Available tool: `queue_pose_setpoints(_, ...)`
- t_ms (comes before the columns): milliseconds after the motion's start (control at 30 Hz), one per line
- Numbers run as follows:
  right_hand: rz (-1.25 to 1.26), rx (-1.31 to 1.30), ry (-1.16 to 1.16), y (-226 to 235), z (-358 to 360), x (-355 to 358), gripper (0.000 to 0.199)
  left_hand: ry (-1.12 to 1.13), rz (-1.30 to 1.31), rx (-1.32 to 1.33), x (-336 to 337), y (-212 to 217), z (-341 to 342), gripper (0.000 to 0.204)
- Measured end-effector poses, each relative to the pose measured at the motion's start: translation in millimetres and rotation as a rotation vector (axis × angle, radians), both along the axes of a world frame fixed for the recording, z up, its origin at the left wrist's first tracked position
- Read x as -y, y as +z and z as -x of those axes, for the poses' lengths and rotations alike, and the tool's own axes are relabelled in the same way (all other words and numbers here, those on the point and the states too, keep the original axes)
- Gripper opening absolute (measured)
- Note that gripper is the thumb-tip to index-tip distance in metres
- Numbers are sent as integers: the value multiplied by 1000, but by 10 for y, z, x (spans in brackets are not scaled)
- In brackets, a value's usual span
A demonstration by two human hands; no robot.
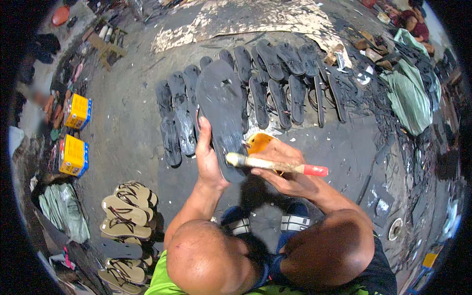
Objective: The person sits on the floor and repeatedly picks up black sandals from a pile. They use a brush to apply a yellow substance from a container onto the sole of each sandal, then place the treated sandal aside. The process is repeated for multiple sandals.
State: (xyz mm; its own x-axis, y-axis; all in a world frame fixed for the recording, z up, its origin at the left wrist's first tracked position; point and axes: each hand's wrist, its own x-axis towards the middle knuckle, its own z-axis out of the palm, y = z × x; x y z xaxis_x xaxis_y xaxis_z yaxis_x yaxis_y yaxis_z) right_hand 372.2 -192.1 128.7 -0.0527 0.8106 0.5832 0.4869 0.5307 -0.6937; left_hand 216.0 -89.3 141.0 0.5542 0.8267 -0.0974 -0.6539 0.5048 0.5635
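My left hand (210,160) grips a black sandal sole (221,108) by its side, thumb along the edge. The sole is held up with its wet-looking, streaked face showing. In my right hand (290,169) is a brush (265,163) with a pale, caked head and a red-tipped handle. Its head touches the sole near the end closest to me. Partly hidden behind my right hand is an orange-yellow container (260,141). Past the held sole, several black sandals (278,104) lie in rows on the floor, many with glossy streaks.
Beige sandals (125,211) are stacked at the lower left. Two yellow boxes (73,155) stand farther left, near a small wooden stool (105,49). Pale green sacks (408,96) and scraps lie at the right. A worn sheet (246,22) covers the far floor. Another person (418,24) sits far right.
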Motion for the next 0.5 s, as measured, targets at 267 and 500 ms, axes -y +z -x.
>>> queue_pose_setpoints(267,350,-433,-203,-430,-356,194,34,-27,194,-169,-946,-673,-164,61)
queue_pose_setpoints(500,494,-800,-834,-886,-946,397,39,-94,236,-210,-1785,-1423,-1141,66)
